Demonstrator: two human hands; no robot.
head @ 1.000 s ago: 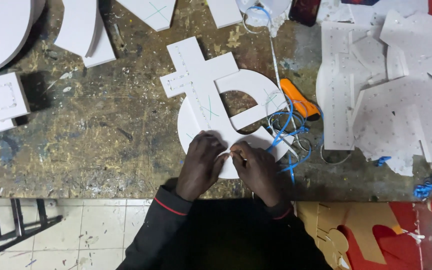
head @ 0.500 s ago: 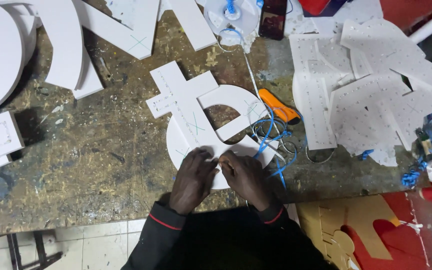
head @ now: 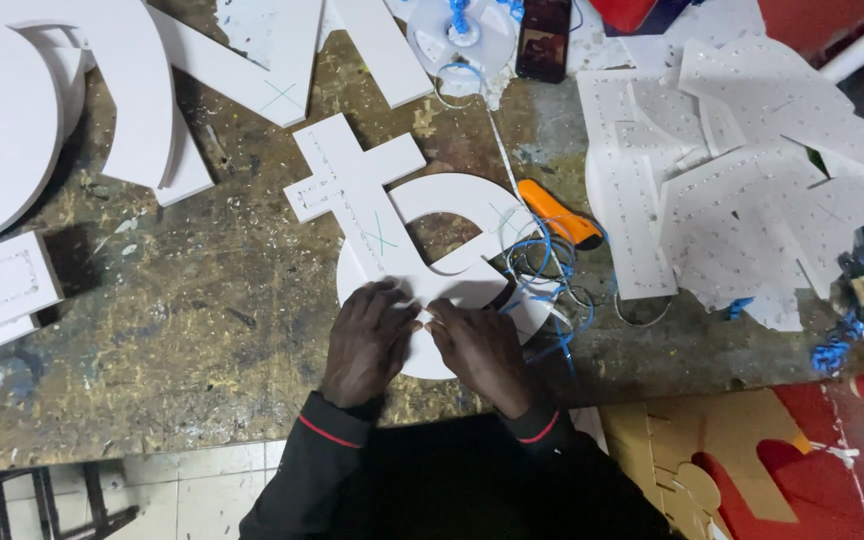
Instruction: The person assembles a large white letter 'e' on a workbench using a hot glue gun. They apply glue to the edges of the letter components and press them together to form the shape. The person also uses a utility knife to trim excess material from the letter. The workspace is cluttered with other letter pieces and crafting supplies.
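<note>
Worn, paint-spattered wooden tabletop (head: 132, 330), surface scarred and stained. Pale tiled floor (head: 192, 490) below its near edge. Dark metal frame (head: 42, 500) stands at lower left.

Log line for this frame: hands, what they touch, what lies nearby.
left hand: on white cut-out shape | right hand: on same shape, fingertips meeting left | nearby: blue wire coil, orange cutter

Both hands meet at the centre, knuckles up: the left hand (head: 370, 340) and right hand (head: 479, 345) lie palm-down side by side, fingertips nearly touching, fingers curled and pinched together. Dark, red-trimmed sleeves cover both wrists.
</note>
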